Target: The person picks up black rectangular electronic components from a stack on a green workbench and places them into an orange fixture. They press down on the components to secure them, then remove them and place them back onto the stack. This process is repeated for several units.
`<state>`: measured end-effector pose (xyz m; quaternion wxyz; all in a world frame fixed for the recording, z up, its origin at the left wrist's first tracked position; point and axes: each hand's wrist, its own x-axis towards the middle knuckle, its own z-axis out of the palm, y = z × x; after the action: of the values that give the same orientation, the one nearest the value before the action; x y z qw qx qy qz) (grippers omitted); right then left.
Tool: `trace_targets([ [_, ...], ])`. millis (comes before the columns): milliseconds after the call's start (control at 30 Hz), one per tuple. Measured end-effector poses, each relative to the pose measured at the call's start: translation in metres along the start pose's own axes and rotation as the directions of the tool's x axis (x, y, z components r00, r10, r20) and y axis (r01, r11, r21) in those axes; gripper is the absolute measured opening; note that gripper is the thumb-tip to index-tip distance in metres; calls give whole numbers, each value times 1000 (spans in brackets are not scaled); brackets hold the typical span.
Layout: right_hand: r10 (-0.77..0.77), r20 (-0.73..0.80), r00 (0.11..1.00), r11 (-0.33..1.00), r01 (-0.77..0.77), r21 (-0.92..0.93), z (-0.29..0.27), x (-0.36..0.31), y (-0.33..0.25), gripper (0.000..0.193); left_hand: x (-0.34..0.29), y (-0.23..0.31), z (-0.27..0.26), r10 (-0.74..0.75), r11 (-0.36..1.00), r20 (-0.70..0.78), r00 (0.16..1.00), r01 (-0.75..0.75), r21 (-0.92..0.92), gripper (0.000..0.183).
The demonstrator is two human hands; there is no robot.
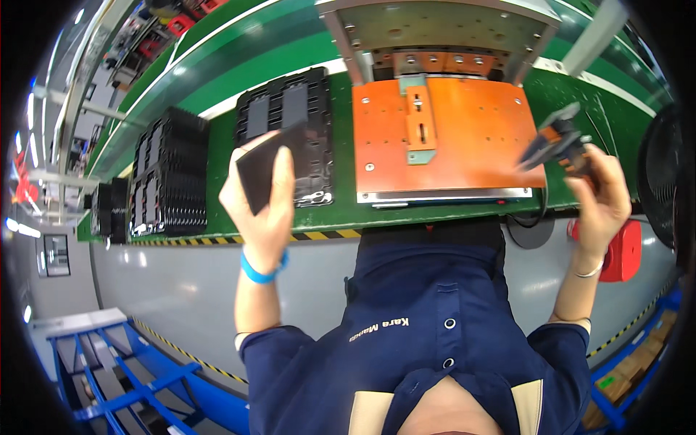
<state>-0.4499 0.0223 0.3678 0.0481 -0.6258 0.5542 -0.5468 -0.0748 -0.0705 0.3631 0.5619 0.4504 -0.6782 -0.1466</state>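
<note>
My left hand (264, 225) is closed around a thin dark rectangular panel (262, 168), its thumb lying across the face. The panel is tilted above the near part of a black moulded tray (319, 156), which has grey flat pieces in its pockets. On the right, my right hand (607, 190) grips a black-and-orange clamp-like tool (557, 139). Motion blurs the tool, so its exact kind is unclear. It hangs over the right edge of an orange base plate (482, 130). A slotted orange block on a pale green strip (420, 127) lies on that plate.
Behind the plate stands a metal press frame (435, 25). Stacked black trays (170, 174) sit at the left of the green bench (221, 156). A black round fan-like object (658, 174) stands far right. A red stool (625, 250) is below the bench's right end.
</note>
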Motion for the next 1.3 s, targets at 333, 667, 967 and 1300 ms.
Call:
trace_targets([
  [333, 443, -47, 895, 890, -446, -98, -57, 0, 217, 42, 29, -122, -45, 544, 408, 732, 411, -891, 197, 19],
  [667, 353, -118, 928, 670, -339, -660, -13, 1, 182, 38, 19, -106, -69, -76, 833, 687, 723, -333, 442, 55],
  [967, 118, -123, 985, 723, -170, -669, -1, 0, 184, 40, -42, -92, -45, -228, 810, 532, 816, -144, 569, 41],
  [1300, 204, -241, 949, 837, -297, -459, 1, -3, 182, 34, -16, -112, -48, 39, 797, 379, 924, -257, 546, 36],
])
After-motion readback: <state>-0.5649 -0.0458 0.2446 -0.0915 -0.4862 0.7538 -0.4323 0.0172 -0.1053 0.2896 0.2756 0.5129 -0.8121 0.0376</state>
